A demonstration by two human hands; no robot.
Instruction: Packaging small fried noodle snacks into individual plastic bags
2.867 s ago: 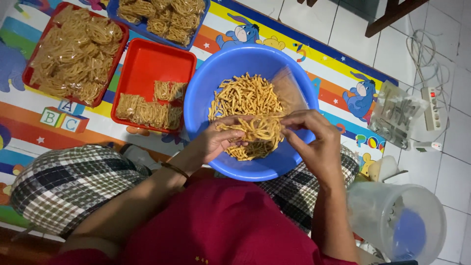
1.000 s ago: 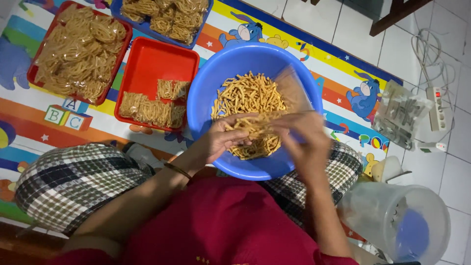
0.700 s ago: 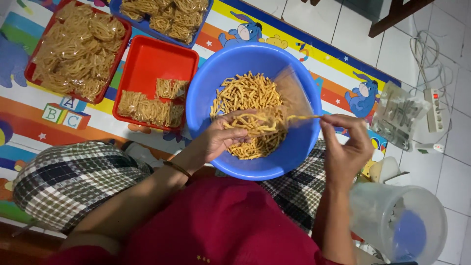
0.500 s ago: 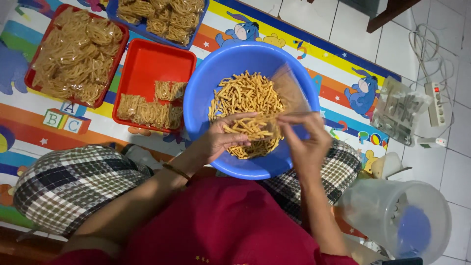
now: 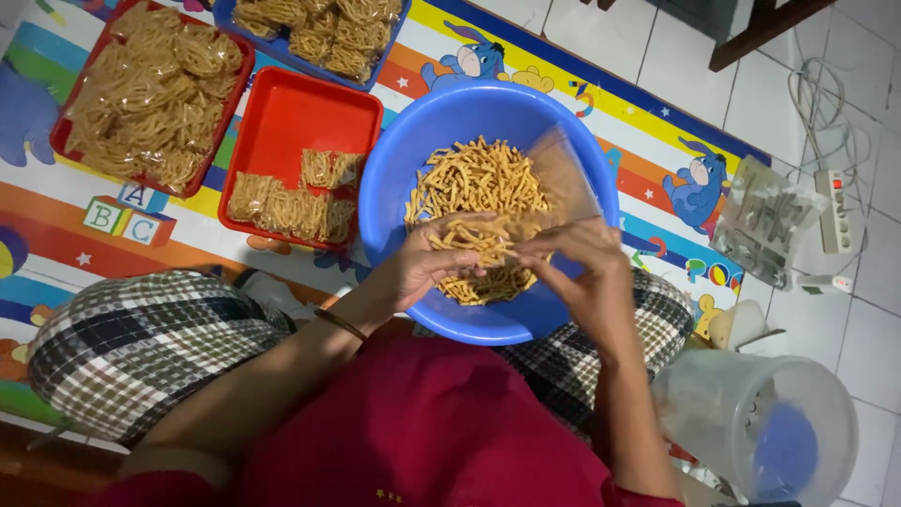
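Observation:
A big blue bowl (image 5: 450, 113) rests between my knees, holding a heap of yellow snack sticks (image 5: 474, 178). My left hand (image 5: 427, 263) cups a handful of the sticks over the bowl. My right hand (image 5: 582, 272) meets it from the right, its fingertips pinching sticks at the handful. A clear plastic bag (image 5: 563, 174) leans inside the bowl's right side, just above my right hand.
A red tray (image 5: 291, 117) with a few filled snack packets lies left of the bowl. Another red tray (image 5: 66, 127) and a blue tray (image 5: 310, 66) piled with packets sit farther back. A clear lidded container (image 5: 760, 427), a stack of plastic bags (image 5: 765, 221) and a power strip (image 5: 833, 211) are on the right.
My right hand swung out to the right with a stick, then came back to the bowl; it is now against the handful in my left hand. The left hand stayed over the bowl.

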